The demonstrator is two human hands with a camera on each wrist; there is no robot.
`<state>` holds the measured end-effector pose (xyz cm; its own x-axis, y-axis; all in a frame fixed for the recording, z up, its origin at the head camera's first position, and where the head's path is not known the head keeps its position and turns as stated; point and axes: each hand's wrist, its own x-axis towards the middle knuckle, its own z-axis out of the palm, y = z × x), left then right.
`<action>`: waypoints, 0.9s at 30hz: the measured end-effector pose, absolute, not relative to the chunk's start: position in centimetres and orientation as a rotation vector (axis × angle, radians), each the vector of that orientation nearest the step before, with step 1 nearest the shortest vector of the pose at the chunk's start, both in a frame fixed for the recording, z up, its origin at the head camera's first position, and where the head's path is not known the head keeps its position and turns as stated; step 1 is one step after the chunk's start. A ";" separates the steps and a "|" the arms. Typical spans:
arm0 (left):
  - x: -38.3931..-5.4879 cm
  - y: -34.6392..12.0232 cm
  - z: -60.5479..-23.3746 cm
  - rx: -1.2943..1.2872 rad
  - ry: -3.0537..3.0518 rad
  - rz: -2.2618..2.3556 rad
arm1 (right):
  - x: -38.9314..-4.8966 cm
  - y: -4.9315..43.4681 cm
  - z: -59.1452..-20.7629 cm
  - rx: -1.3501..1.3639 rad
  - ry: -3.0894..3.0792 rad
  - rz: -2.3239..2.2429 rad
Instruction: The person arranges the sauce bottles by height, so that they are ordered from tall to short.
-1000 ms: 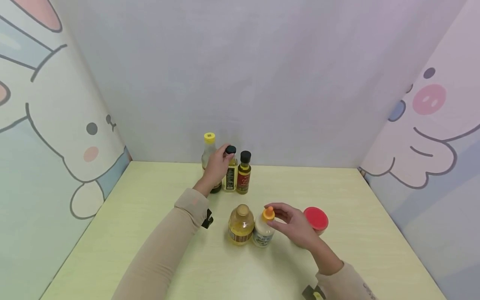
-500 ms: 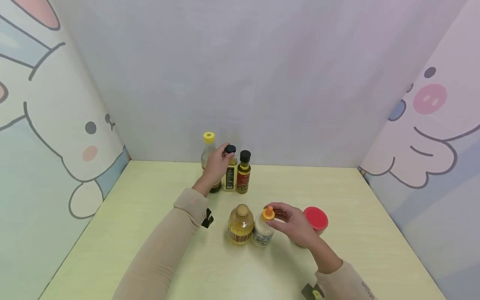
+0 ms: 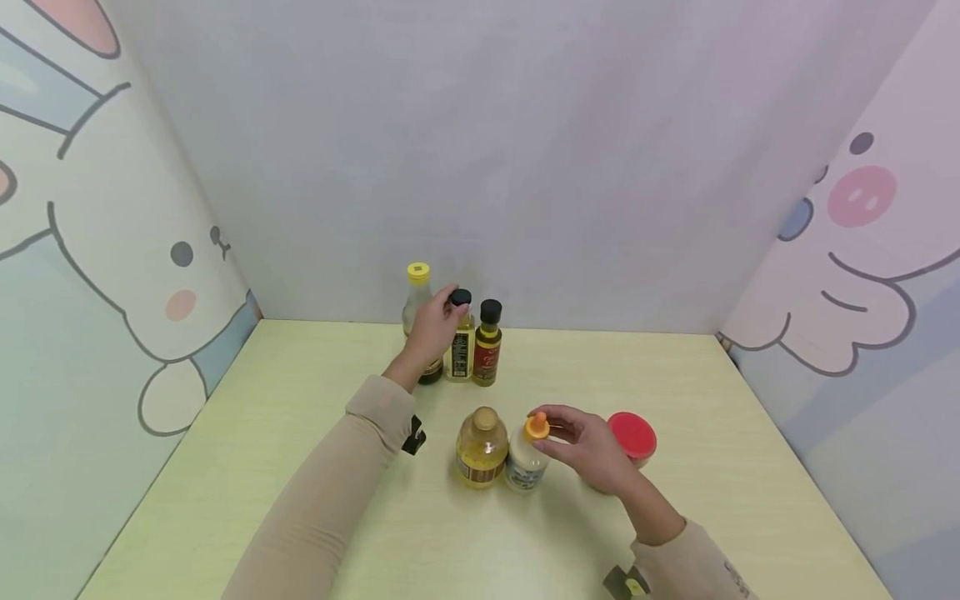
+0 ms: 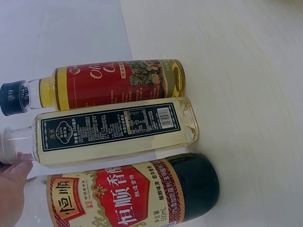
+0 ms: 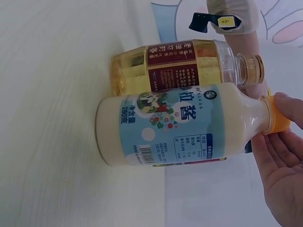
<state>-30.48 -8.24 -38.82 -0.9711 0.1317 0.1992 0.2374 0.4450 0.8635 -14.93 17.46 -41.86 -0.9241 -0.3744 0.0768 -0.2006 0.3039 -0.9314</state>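
Observation:
At the back, my left hand point(image 3: 433, 327) pinches the black cap of a clear square bottle of pale liquid point(image 3: 461, 357) standing on the table. A red-labelled olive oil bottle point(image 4: 113, 85) stands beside it. On its other side is a yellow-capped vinegar bottle point(image 4: 123, 196), partly behind my hand. Nearer, my right hand point(image 3: 591, 450) holds the orange cap of a salad dressing bottle point(image 5: 170, 125) between thumb and fingers. That bottle is upright on the table, next to a golden oil bottle point(image 3: 482, 454).
A red-lidded jar point(image 3: 632, 437) stands right of my right hand, partly hidden by it. The pale table point(image 3: 300, 467) ends at a grey back wall point(image 3: 465, 150). Cartoon-printed panels stand left and right.

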 end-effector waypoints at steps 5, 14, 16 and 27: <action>-30.5 -8.3 -38.8 -0.346 -2.574 -1.577 | -15.0 17.4 -41.8 -0.532 2.410 -1.677; -29.8 -8.5 -38.9 -0.337 -2.572 -1.601 | -15.0 17.4 -41.8 -0.523 2.398 -1.680; -29.6 -8.5 -39.0 -0.334 -2.579 -1.603 | -15.0 17.4 -41.8 -0.516 2.398 -1.680; -28.3 -8.8 -39.9 -0.463 -2.523 -1.604 | -14.8 17.4 -41.7 -0.480 2.399 -1.678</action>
